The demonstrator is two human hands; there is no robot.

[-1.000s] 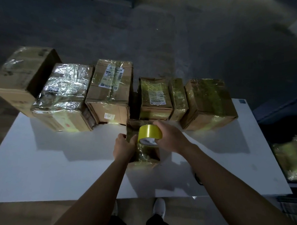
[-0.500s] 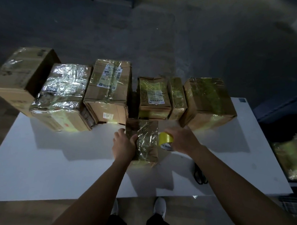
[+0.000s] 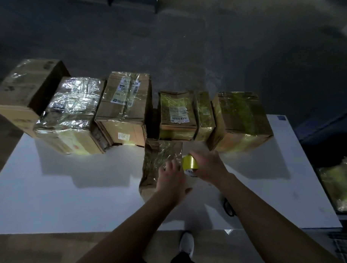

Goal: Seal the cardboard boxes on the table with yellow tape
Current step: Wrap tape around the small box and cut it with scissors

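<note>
Near the middle of the table point(image 3: 53, 194), toward its 6 o'clock edge: one small box point(image 3: 160, 165), shiny with wrap, standing just in front of the row of larger boxes point(image 3: 124, 113) at 12 o'clock.

Item: tape roll point(image 3: 190, 162), yellow, at the small box's 3 o'clock side, touching or just beside its edge; contact cannot be told.

Risks, judged:
- The strip may wrinkle or stick to itself, since the top of the small box is already crinkled and glossy and gives a poor bed.
- The small box is light and may slide or turn toward 9 o'clock if the roll is pulled hard while only one palm pins it.
- The strip may run crooked off the corner, as the roll sits at an angle to the box edge.
- Dim light hides the seam, so a gap could be missed.

Hands:
- Right hand point(image 3: 208, 166): reaches in from 5 o'clock, knuckles up, fingers curled over the tape roll and gripping it.
- Left hand point(image 3: 171, 180): comes from 6 o'clock and lies on the near right part of the box top, fingers fairly straight and pointing to 12 o'clock, thumb out toward 3 o'clock, holding nothing.
</note>
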